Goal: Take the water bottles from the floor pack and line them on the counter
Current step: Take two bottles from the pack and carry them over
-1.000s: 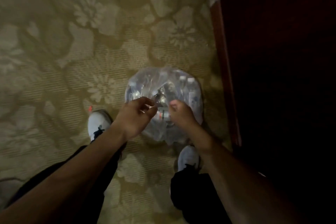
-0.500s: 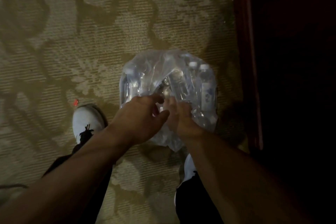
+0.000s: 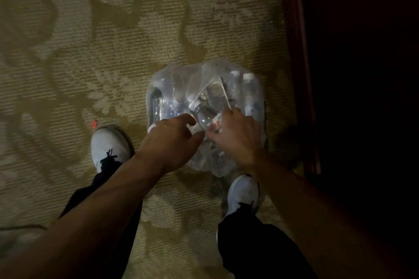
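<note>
Pack (image 3: 179, 88) of water bottles on patterned carpet (image 3: 90, 52), between white shoes | right hand (image 3: 235, 136) gripping tilted bottle (image 3: 207, 116) over pack | left hand (image 3: 171, 138) beside it, fingers curled, grip unclear.

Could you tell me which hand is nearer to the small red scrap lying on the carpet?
Left. The left hand reaches over the near-left part of the bottle pack, right of the red scrap; the right hand is farther right, on a tilted bottle.
</note>
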Tool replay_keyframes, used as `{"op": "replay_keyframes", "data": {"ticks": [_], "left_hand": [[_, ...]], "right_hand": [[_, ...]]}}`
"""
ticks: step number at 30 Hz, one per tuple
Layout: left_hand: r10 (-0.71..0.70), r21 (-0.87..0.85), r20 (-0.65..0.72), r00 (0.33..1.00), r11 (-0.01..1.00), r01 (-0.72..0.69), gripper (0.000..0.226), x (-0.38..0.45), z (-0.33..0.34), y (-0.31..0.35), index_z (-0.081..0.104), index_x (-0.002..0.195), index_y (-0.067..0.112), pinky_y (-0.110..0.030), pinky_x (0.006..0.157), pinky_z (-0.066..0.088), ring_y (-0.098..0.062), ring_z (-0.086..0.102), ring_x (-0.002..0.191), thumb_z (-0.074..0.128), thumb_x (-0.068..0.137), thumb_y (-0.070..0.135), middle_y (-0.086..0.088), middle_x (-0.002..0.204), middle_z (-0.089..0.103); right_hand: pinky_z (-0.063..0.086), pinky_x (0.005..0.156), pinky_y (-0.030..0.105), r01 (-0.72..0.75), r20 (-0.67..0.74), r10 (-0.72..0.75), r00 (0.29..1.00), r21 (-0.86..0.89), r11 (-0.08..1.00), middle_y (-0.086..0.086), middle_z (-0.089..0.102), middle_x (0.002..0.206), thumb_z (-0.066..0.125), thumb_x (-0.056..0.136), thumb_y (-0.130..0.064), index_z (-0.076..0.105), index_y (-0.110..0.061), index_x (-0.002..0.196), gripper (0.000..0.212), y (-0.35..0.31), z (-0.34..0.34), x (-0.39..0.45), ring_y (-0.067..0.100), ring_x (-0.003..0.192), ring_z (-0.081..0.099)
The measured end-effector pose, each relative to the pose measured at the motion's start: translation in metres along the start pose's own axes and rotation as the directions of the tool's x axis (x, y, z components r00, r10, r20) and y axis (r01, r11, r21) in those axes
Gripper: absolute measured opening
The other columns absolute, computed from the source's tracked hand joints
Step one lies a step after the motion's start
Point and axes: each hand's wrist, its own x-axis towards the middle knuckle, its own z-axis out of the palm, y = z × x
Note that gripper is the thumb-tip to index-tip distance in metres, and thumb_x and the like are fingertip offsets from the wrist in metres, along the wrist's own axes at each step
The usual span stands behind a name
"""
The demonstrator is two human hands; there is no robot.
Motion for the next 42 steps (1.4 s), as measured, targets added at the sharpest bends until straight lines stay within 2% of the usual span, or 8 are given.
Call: {"op": "replay_keyframes", "data": {"ticks": [3,7,12,16,21,32,36,42], "left_hand": [[0.005,-0.011,-0.012,1.0,1.0,-0.005,0.041,0.002,0.002,0.0,0.06,0.13,0.023,-0.04,0.098,0.05,-0.011,0.065,0.091,0.058,0.096,0.045,0.004,0.107,0.075],[-0.009,-0.04,-0.006,1.0,0.999,0.009,0.053,-0.004,0.008,0.0,0.062,0.124,0.02,-0.041,0.089,0.054,-0.02,0.068,0.099,0.048,0.094,0.06,-0.001,0.111,0.071],[-0.171,-0.511,0.082,0.982,0.839,0.188,0.05,-0.003,-0.007,0.005,0.051,0.129,0.025,-0.037,0.068,0.061,-0.018,0.076,0.075,0.063,0.09,0.054,0.0,0.1,0.076],[-0.194,-0.354,0.088,0.977,0.911,0.213,0.057,0.007,-0.018,0.0,0.046,0.136,0.023,-0.043,0.074,0.063,-0.021,0.076,0.068,0.067,0.089,0.048,-0.006,0.096,0.077],[-0.168,-0.097,0.062,0.984,0.98,0.173,0.071,0.016,-0.022,-0.005,0.041,0.143,0.017,-0.048,0.089,0.057,-0.03,0.071,0.094,0.069,0.087,0.051,-0.009,0.125,0.067],[-0.069,-0.043,-0.055,0.996,0.997,0.066,0.065,0.02,-0.015,-0.01,0.043,0.138,0.019,-0.035,0.086,0.045,-0.029,0.062,0.115,0.059,0.089,0.06,-0.01,0.134,0.062],[-0.025,-0.014,-0.061,0.998,1.0,0.025,0.06,0.024,-0.015,-0.012,0.045,0.136,0.021,-0.031,0.083,0.04,-0.027,0.061,0.115,0.051,0.092,0.062,-0.008,0.131,0.062],[-0.09,-0.091,-0.026,0.996,0.992,0.088,0.063,0.034,-0.018,-0.014,0.045,0.138,0.021,-0.034,0.093,0.043,-0.027,0.058,0.123,0.05,0.092,0.063,-0.008,0.139,0.059]], "right_hand": [[0.05,0.069,0.029,-0.218,0.26,0.136,0.956,0.319,0.922,0.002,0.069,0.095,0.066,0.077,-0.063,0.063,-0.017,0.109,0.056,0.006,-0.015,-0.001,0.02,0.088,0.067],[0.05,0.06,0.022,-0.549,0.573,-0.019,0.82,0.794,0.26,-0.009,0.064,0.057,0.065,0.089,-0.048,0.066,-0.019,0.083,0.03,-0.002,-0.023,-0.019,0.001,0.046,0.059],[0.056,0.089,0.042,-0.578,0.545,-0.202,0.814,0.795,-0.185,0.006,0.077,0.097,0.03,0.095,-0.068,0.077,-0.018,0.099,0.069,-0.032,-0.007,-0.025,0.019,0.091,0.073],[0.055,0.071,0.036,-0.514,0.48,0.183,0.858,0.812,0.277,0.005,0.063,0.074,0.041,0.1,-0.047,0.07,-0.008,0.083,0.051,-0.034,0.004,0.008,0.024,0.074,0.064],[0.042,0.077,0.03,-0.435,0.228,0.37,0.9,0.46,0.774,0.016,0.066,0.113,0.049,0.095,-0.033,0.065,-0.006,0.112,0.036,-0.016,0.032,0.04,0.029,0.1,0.062],[0.022,0.118,0.041,-0.434,0.285,0.336,0.898,0.439,0.787,0.013,0.008,0.161,0.068,0.089,-0.037,0.004,-0.012,0.156,0.096,-0.003,0.048,0.04,0.033,0.149,0.012],[0.031,0.115,0.044,-0.614,0.395,0.47,0.789,0.534,0.581,0.019,0.024,0.157,0.073,0.085,-0.035,0.015,-0.008,0.155,0.095,-0.013,0.054,0.076,0.036,0.143,0.03],[0.04,0.103,0.046,-0.581,0.232,0.533,0.813,0.367,0.726,0.016,0.041,0.148,0.07,0.084,-0.044,0.033,-0.012,0.147,0.079,-0.015,0.059,0.101,0.036,0.133,0.043]]}}
